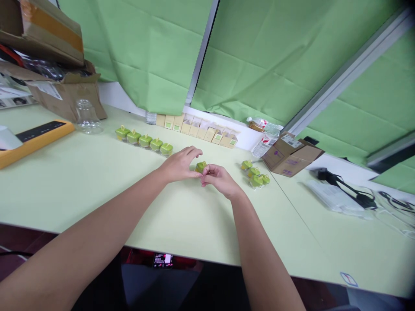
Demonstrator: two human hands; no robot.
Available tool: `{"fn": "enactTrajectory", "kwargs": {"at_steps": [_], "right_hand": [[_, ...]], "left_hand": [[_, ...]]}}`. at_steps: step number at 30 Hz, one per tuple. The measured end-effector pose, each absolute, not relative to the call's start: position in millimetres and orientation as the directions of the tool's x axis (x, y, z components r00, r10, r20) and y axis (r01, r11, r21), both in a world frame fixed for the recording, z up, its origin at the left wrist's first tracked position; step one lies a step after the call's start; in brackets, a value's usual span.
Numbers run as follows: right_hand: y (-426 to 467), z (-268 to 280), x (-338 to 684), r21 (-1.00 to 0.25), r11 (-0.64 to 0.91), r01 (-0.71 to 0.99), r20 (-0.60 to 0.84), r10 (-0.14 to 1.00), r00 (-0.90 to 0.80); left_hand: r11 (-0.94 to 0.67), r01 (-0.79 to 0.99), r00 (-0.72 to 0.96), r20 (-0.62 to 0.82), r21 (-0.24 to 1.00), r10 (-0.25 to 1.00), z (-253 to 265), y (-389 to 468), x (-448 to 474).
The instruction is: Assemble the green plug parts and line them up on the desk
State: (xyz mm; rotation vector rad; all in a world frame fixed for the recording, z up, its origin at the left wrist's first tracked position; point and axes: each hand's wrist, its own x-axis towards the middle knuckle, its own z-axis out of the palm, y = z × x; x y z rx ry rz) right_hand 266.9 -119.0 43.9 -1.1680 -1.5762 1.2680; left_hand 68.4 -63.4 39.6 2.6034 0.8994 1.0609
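Observation:
A small clear container with a green lid and a ring on top [200, 166] stands on the table between my hands, its lower part hidden by my fingers. My left hand [182, 165] is beside it on the left, open, thumb and fingers apart around that side. On the right, my right hand [221, 180] has thumb and fingertips pinched together in front of the container; what they hold, if anything, is too small to tell. Similar green-lidded containers stand in a row [145, 141] to the left. Several more [254, 172] are grouped to the right.
Small tan cartons [196, 128] line the back wall. A clear jar [87, 119], a yellow-framed device [42, 140] and an open cardboard box [69, 97] occupy the left. Plastic bottles [266, 126], a carton [289, 154] and black cables [350, 190] lie right. The table edge is near me.

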Motion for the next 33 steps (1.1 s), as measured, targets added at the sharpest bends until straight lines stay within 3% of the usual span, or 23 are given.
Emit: {"fn": "enactTrajectory", "kwargs": {"at_steps": [25, 33], "right_hand": [[-122, 47, 270, -0.977, 0.066, 0.203, 0.008, 0.961, -0.275], [-121, 46, 277, -0.921, 0.091, 0.379, -0.049, 0.938, -0.344]], "left_hand": [[-0.79, 0.462, 0.583, 0.533, 0.404, 0.614, 37, -62, 67], [-0.842, 0.459, 0.655, 0.533, 0.283, 0.536, 43, -66, 64]]}}
